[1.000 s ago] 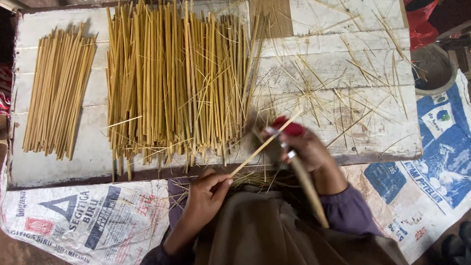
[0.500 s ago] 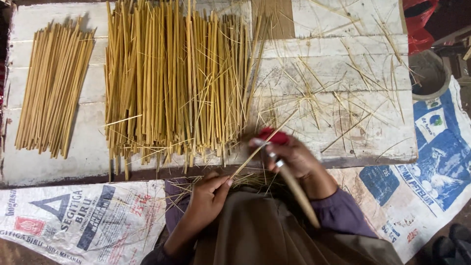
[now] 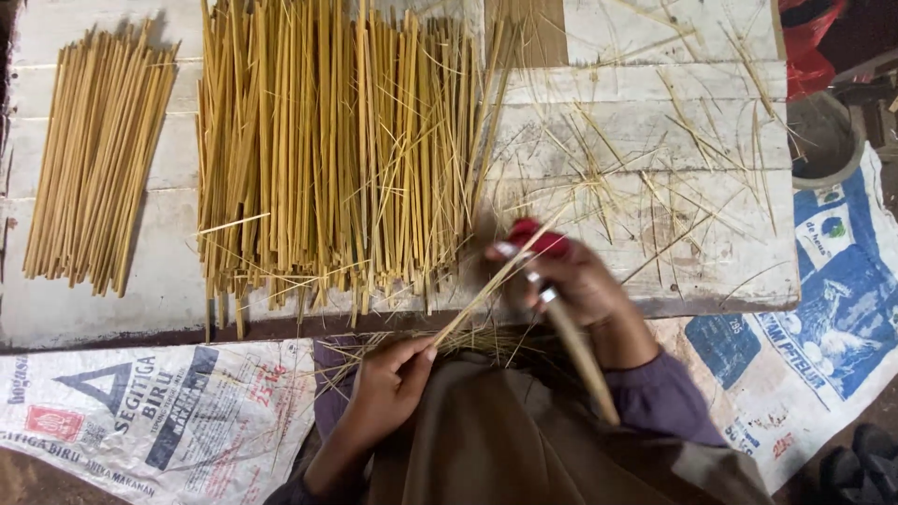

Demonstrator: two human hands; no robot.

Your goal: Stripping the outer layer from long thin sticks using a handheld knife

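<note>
A person is sitting at a low whitewashed wooden board (image 3: pixel 655 271), seen from above; the left hand (image 3: pixel 388 388) is pinching the near end of a thin pale bamboo stick (image 3: pixel 486 290) between thumb and fingertips, fingers narrow and curled; the stick is slanting up and to the right, just over the board's near edge, to the right hand (image 3: pixel 571 281); the right hand is closing in a fist around a long wooden handle (image 3: pixel 580 351), which is angling back toward the lap, and red tape (image 3: pixel 538 236) is showing at the top of the fist; whether a blade is touching the stick cannot be told.

A wide pile (image 3: pixel 337 150) of rough, splintery yellow sticks is lying lengthwise across the board's middle; a smaller, tidier bundle (image 3: pixel 94 159) is lying well apart at the far left; fine wiry shavings (image 3: pixel 673 159) are scattering over the bare right part.

A white woven sack (image 3: pixel 140 421) with blue and red printed shapes is lying flat at lower left; a blue and white printed sack (image 3: pixel 823 299) is lying at right; a round grey pot (image 3: pixel 823 140) is standing just above it.
</note>
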